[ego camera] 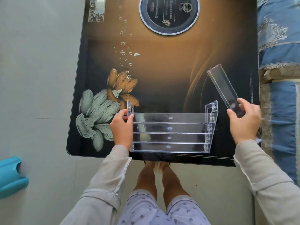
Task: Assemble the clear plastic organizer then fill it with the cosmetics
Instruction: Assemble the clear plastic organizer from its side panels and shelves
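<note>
My left hand (122, 125) pinches the clear organizer (170, 132) by its left side panel, at the tabletop's (162, 78) near edge. My right hand (243, 119) grips a loose clear shelf strip (222, 88) — angled toward the right edge. A blue couch (279, 54) crowds that side.

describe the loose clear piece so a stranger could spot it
On the dark flower-printed table, look toward its right edge. The right hand holds a long clear shelf strip angled above the surface, the only piece not joined to the tiered organizer.
</note>
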Tool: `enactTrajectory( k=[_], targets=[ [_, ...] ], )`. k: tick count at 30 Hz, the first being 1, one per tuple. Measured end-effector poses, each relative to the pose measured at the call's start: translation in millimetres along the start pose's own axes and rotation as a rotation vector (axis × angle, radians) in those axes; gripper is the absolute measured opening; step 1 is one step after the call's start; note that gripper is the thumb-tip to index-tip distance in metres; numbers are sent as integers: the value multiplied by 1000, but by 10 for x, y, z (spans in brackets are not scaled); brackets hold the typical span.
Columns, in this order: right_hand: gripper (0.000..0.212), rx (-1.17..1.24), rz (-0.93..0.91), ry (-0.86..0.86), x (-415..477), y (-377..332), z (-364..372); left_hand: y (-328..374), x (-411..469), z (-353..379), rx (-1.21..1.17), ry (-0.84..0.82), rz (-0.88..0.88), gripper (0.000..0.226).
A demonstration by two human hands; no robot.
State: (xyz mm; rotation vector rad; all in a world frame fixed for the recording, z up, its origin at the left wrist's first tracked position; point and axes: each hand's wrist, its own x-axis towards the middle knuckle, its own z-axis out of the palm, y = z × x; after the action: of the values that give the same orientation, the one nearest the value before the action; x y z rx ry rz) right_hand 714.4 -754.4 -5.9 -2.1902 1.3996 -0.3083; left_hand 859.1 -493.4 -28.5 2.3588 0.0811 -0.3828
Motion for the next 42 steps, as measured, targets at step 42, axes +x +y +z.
enactTrajectory(
  k=[42],
  targets=[
    [47,-299,-676,-479,-383,-889,633,156,143,27,-84,101,-55,20]
  ],
)
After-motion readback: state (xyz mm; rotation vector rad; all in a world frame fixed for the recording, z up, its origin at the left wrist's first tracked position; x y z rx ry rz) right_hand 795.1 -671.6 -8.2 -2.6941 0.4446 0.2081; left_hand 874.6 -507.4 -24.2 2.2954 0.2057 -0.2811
